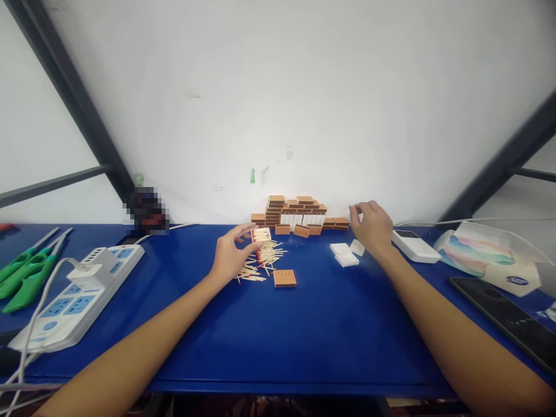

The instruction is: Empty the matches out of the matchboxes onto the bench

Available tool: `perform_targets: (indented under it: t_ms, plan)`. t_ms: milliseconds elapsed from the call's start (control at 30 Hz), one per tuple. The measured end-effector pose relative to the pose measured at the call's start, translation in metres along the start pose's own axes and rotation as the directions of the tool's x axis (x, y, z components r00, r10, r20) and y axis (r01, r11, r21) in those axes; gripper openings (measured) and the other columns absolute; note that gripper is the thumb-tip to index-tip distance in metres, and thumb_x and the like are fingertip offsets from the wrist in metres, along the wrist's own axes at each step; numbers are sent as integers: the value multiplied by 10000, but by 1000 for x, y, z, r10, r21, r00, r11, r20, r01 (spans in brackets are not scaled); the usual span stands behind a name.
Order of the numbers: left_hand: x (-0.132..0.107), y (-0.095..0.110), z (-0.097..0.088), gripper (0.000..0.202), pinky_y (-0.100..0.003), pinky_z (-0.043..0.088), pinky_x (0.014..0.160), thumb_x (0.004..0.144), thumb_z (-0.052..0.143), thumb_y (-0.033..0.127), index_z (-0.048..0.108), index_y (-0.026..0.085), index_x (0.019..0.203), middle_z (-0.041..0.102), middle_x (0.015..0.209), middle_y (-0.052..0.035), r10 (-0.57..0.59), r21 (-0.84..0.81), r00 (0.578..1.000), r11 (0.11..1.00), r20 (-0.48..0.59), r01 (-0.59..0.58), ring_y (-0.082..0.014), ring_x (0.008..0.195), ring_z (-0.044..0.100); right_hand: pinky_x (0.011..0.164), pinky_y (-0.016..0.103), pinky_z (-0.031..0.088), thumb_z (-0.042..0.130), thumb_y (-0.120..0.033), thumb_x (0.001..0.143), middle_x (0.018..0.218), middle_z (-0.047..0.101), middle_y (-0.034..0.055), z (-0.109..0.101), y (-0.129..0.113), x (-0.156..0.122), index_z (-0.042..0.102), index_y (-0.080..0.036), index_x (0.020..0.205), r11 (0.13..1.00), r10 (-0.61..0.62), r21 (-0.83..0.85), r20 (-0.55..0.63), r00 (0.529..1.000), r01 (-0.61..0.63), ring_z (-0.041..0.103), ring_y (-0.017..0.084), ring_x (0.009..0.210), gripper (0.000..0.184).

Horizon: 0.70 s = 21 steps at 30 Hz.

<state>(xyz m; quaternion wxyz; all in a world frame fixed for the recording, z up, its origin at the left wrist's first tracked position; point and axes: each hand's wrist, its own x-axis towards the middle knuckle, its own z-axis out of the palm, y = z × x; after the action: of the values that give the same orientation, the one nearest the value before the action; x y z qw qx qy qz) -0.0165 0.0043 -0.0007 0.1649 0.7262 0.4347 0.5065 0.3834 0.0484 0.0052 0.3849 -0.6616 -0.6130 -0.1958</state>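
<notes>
The left grip (230, 253) clamps a white cardboard tray (268, 234) of red-tipped wooden matches (261, 235), loose matches (271, 255) just beside; the right grip (372, 227) — apart or together, I cannot tell — is near empty white trays (347, 259).

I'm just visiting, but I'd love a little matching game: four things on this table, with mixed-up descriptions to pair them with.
Things:
1. Tray filled with matches
2. Matchbox nearest the front edge
3. Power strip
4. Smartphone

Descriptions:
A. White with blue sockets
B. Black, on the right side
C. Held in the left hand
D. Orange-brown, beside the loose matches

Pairs: 1-C, 2-D, 3-A, 4-B
</notes>
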Motion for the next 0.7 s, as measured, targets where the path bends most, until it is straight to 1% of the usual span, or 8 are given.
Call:
perform_targets:
  t_ms: [67, 133, 167, 233, 333, 400, 500, 700]
  plan:
    - [-1, 5, 1, 433, -392, 623, 935, 875, 860, 366, 765, 238, 1278, 792, 1290, -77, 6, -30, 1000, 1000, 31, -5, -245, 1074, 763, 834, 392, 483, 483, -392, 1053, 1017, 748, 156, -9, -31, -8, 743, -182, 997, 983, -97, 161, 38, 995, 90, 674, 286, 924, 338]
    - [-2, 7, 3, 432, -409, 624, 994, 873, 862, 355, 765, 233, 1276, 784, 1317, -81, 8, -75, 998, 997, 66, -3, -261, 1155, 761, 795, 375, 492, 541, -410, 1032, 968, 760, 124, -12, -70, -20, 743, -205, 954, 913, -175, 392, 139, 975, 108, 670, 257, 847, 297]
    - [-2, 7, 4, 435, -418, 621, 1024, 873, 861, 350, 763, 230, 1280, 781, 1325, -84, 10, -100, 997, 995, 81, -2, -267, 1187, 757, 771, 367, 496, 569, -442, 1028, 946, 768, 106, -12, -91, -27, 749, -214, 968, 857, -214, 509, 214, 953, 77, 667, 247, 818, 297]
    - [-3, 7, 6, 450, -432, 610, 1072, 870, 860, 343, 757, 223, 1292, 777, 1335, -91, 13, -145, 995, 989, 97, 1, -275, 1228, 748, 712, 349, 493, 608, -530, 1015, 936, 781, 77, -7, -127, -39, 762, -221, 1064, 727, -306, 685, 367, 878, -33, 651, 225, 754, 348]
    - [-3, 3, 9, 481, -439, 598, 1104, 859, 873, 351, 751, 219, 1304, 775, 1339, -94, 16, -175, 995, 985, 99, 2, -278, 1243, 742, 727, 335, 501, 616, -613, 987, 953, 781, 63, 5, -163, -47, 767, -210, 1056, 557, -376, 807, 457, 806, -197, 653, 204, 762, 435]
    - [-2, 0, 10, 488, -439, 603, 1089, 852, 884, 365, 755, 228, 1302, 779, 1328, -89, 17, -164, 995, 986, 98, 0, -276, 1212, 752, 698, 316, 480, 607, -674, 961, 850, 741, 38, 14, -174, -46, 755, -199, 929, 504, -375, 824, 478, 794, -258, 625, 191, 735, 499]
    - [-2, -6, 10, 483, -430, 611, 1055, 859, 881, 366, 755, 247, 1309, 782, 1316, -81, 25, -121, 994, 993, 103, -12, -271, 1184, 756, 634, 294, 420, 586, -721, 943, 702, 644, 3, 24, -176, -45, 706, -196, 778, 511, -357, 817, 484, 799, -267, 545, 167, 667, 563]
    - [0, -12, 11, 470, -436, 599, 1034, 901, 846, 354, 727, 252, 1345, 768, 1336, -86, 83, 8, 992, 996, 98, -84, -270, 1218, 723, 617, 299, 400, 636, -654, 922, 747, 676, 23, 34, -171, -47, 706, -210, 800, 544, -348, 798, 494, 796, -258, 541, 172, 657, 466]
